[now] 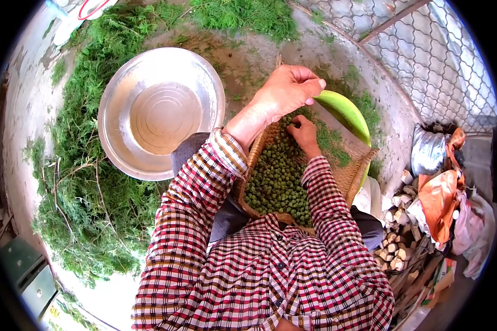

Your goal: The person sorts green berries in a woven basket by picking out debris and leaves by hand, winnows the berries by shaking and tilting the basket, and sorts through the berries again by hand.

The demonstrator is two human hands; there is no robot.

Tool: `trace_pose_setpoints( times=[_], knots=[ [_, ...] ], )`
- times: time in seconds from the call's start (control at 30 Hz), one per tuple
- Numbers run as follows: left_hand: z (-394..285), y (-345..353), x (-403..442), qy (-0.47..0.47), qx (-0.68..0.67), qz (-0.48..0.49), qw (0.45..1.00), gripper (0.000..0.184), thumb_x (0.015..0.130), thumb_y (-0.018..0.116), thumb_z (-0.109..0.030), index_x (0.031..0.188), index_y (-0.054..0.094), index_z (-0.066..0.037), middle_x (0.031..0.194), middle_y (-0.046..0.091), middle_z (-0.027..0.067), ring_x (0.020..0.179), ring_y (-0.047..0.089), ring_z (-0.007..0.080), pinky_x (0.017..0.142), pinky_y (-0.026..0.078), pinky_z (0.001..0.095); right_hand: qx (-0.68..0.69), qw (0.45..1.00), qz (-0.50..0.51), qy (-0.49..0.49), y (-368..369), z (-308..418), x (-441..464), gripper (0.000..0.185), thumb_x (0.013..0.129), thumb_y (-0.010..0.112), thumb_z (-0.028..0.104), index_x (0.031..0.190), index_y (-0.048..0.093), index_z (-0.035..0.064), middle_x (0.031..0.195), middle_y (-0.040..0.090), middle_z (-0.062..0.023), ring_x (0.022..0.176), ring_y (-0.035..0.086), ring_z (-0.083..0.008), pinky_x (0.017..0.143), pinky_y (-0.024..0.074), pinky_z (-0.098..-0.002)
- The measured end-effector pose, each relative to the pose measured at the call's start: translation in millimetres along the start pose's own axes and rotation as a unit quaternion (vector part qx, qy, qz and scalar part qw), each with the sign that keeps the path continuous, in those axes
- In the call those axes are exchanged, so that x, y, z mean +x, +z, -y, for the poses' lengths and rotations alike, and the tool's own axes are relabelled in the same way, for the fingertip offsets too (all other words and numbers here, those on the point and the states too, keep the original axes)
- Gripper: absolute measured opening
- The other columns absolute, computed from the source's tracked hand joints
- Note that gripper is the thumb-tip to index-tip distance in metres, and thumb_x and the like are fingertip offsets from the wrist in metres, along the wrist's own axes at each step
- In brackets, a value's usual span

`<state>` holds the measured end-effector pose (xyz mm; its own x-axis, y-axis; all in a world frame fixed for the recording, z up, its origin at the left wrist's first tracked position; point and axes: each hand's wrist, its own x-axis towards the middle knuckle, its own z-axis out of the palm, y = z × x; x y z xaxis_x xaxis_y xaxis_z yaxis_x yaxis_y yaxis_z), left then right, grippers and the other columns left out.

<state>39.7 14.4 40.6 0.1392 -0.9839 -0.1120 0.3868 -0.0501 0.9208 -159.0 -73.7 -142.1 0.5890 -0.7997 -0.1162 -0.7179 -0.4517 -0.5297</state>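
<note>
Probably sorting round green seed cones (276,185): left hand (286,91) pinched, right hand (305,135) unclear (fingertips obscured); next calls for selective picking.

From my feed, pale concrete floor (22,105), wavy-edged paving (411,52) at upper right, light glaring white at lower left

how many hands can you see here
2. The left hand is raised near the basket's far end; the right hand is lower, at the small green pieces inside it. I see no others.
</note>
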Motion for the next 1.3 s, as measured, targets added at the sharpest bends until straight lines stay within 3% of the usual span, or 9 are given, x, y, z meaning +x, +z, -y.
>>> trace_pose_setpoints(
  times=[0.1, 0.17, 0.37, 0.6, 0.77, 1.0, 1.1, 1.17, 1.3],
  knots=[
    [1, 1, -1, 0.001, -0.003, 0.001, 1.000, 0.022, 0.085, 0.061, -0.022, 0.091, 0.062, -0.001, 0.080, 0.062, 0.0026, 0.066, 0.054, 0.0072, 0.060, 0.046, 0.0205, 0.264, 0.951, 0.035, 0.156, -10, 0, -3, 0.023, 0.075, 0.068, 0.019, 0.088, 0.057, 0.0027, 0.078, 0.060, -0.0058, 0.065, 0.057, -0.0173, 0.055, 0.0463, -0.0302],
    [-1, 0, -1, 0.001, -0.005, -0.001, 1.000, 0.022, 0.085, 0.061, -0.022, 0.091, 0.062, -0.001, 0.080, 0.062, 0.0025, 0.066, 0.054, 0.0072, 0.060, 0.046, 0.0204, 0.567, 0.780, 0.080, 0.250, -20, -8, -9, 0.015, 0.082, 0.061, 0.018, 0.090, 0.056, 0.0066, 0.078, 0.056, -0.0025, 0.062, 0.054, -0.0142, 0.051, 0.0452, -0.0263],
    [0, 3, 0, -0.007, 0.015, 0.003, 1.000, 0.022, 0.085, 0.060, -0.022, 0.090, 0.062, -0.001, 0.079, 0.062, 0.0017, 0.065, 0.054, 0.0066, 0.059, 0.045, 0.0198, 0.717, 0.641, 0.116, 0.249, -28, -12, -21, 0.014, 0.085, 0.056, 0.017, 0.097, 0.053, 0.0084, 0.080, 0.056, -0.0027, 0.065, 0.054, -0.0138, 0.052, 0.0454, -0.0244],
    [2, 3, 1, -0.004, 0.003, 0.004, 1.000, 0.021, 0.085, 0.061, -0.022, 0.090, 0.062, -0.001, 0.078, 0.062, 0.0017, 0.065, 0.053, 0.0064, 0.059, 0.045, 0.0200, 0.559, 0.795, 0.062, 0.227, -32, 1, 6, 0.014, 0.082, 0.059, 0.016, 0.091, 0.056, 0.0064, 0.080, 0.058, -0.0040, 0.069, 0.056, -0.0123, 0.053, 0.0450, -0.0234],
    [2, 5, 1, -0.017, -0.009, -0.002, 1.000, 0.021, 0.085, 0.061, -0.021, 0.090, 0.062, -0.001, 0.078, 0.062, 0.0020, 0.065, 0.054, 0.0067, 0.059, 0.045, 0.0203, -0.034, 0.999, 0.004, 0.014, -14, 6, 19, 0.026, 0.072, 0.065, 0.015, 0.089, 0.057, -0.0021, 0.080, 0.062, -0.0170, 0.075, 0.060, -0.0273, 0.064, 0.0472, -0.0367],
    [1, 4, 1, -0.011, 0.003, -0.001, 1.000, 0.022, 0.085, 0.062, -0.021, 0.091, 0.062, 0.000, 0.079, 0.062, 0.0025, 0.065, 0.054, 0.0073, 0.060, 0.045, 0.0205, -0.085, 0.995, 0.001, -0.061, -6, -3, 21, 0.024, 0.072, 0.062, 0.014, 0.088, 0.057, -0.0032, 0.082, 0.059, -0.0238, 0.078, 0.057, -0.0373, 0.069, 0.0456, -0.0407],
    [1, 3, 1, -0.009, 0.003, -0.003, 1.000, 0.022, 0.085, 0.062, -0.021, 0.092, 0.062, 0.000, 0.080, 0.062, 0.0027, 0.066, 0.054, 0.0076, 0.060, 0.045, 0.0206, -0.071, 0.997, 0.034, 0.025, -11, -3, 17, 0.023, 0.075, 0.061, 0.016, 0.087, 0.057, -0.0024, 0.076, 0.061, -0.0170, 0.069, 0.059, -0.0323, 0.063, 0.0465, -0.0383],
    [0, 1, 1, -0.008, 0.002, -0.006, 1.000, 0.022, 0.084, 0.062, -0.021, 0.092, 0.062, 0.000, 0.079, 0.062, 0.0028, 0.066, 0.055, 0.0077, 0.060, 0.045, 0.0206, 0.291, 0.910, 0.114, 0.273, -29, 13, 7, 0.022, 0.077, 0.061, 0.019, 0.087, 0.058, 0.0000, 0.071, 0.060, -0.0082, 0.064, 0.058, -0.0220, 0.060, 0.0467, -0.0320],
    [-1, 1, -1, -0.006, 0.010, -0.003, 1.000, 0.022, 0.085, 0.062, -0.021, 0.092, 0.062, -0.001, 0.079, 0.062, 0.0030, 0.066, 0.055, 0.0079, 0.060, 0.045, 0.0206, 0.277, 0.902, 0.329, 0.040, -54, 49, -41, 0.022, 0.077, 0.064, 0.020, 0.091, 0.060, 0.0029, 0.074, 0.058, -0.0038, 0.067, 0.055, -0.0136, 0.063, 0.0467, -0.0255]
  ],
)
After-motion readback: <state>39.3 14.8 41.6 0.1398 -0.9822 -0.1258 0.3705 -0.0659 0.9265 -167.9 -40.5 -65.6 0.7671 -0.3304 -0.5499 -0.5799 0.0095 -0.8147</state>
